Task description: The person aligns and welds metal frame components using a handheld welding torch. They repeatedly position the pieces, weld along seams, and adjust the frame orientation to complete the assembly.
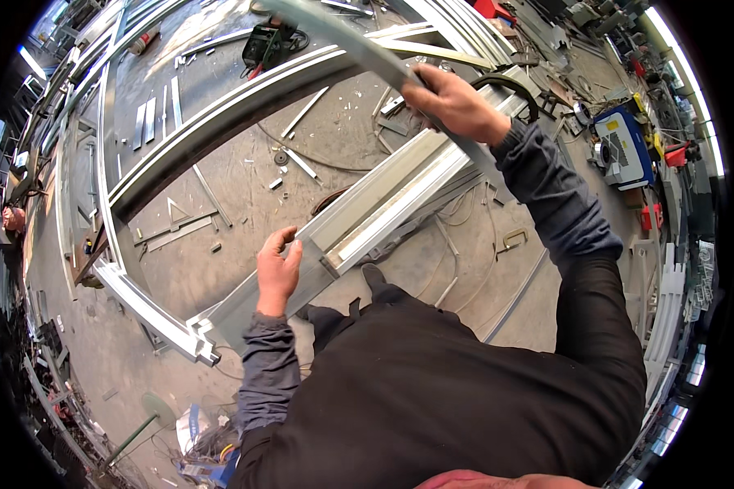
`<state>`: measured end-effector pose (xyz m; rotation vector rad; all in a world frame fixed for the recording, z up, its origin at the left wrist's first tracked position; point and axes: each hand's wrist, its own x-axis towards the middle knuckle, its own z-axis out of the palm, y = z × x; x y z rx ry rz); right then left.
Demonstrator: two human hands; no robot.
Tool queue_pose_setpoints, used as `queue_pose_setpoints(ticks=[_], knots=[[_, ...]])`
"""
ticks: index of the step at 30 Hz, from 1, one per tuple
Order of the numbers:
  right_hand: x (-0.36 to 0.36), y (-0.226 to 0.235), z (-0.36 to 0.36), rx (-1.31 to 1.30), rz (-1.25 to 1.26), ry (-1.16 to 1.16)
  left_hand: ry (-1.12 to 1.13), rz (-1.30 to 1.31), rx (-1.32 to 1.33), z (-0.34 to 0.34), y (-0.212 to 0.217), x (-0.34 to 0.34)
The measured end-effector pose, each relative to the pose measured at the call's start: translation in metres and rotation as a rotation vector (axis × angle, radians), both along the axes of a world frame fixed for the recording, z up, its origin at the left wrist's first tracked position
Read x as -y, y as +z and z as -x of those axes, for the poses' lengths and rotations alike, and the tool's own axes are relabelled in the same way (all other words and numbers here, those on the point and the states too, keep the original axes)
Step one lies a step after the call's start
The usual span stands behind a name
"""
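My right hand (457,104) is wrapped round a long grey metal strip (342,37), raised above the beam. The strip slants from the top of the view down past my wrist, and its upper part is blurred. Lower and to the left, my left hand (279,273) has its thumb and fingers apart and holds nothing. It is over the near left part of a wide aluminium beam (347,216), which runs diagonally in front of my legs; whether the hand touches it I cannot tell. A grey plate-like section (302,277) lies along the beam beside that hand.
A large welded metal frame (212,102) spans the left and far side. Beyond it stands a dark green machine (265,45) with a cable. Metal offcuts (306,112) litter the floor. A C-shaped clamp (514,239) lies right of the beam, and a blue-and-white case (624,148) stands farther right.
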<state>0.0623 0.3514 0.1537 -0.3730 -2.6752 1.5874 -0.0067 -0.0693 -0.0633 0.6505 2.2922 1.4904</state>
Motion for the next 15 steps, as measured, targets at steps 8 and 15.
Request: queue_pose_setpoints(ticks=[8, 15], knots=[[-0.068, -0.098, -0.028, 0.099, -0.723, 0.492, -0.029, -0.038, -0.126, -0.102, 0.032, -0.016], [-0.08, -0.14, -0.017, 0.039, -0.76, 0.75, 0.083, -0.094, -0.089, -0.11, 0.046, 0.008]])
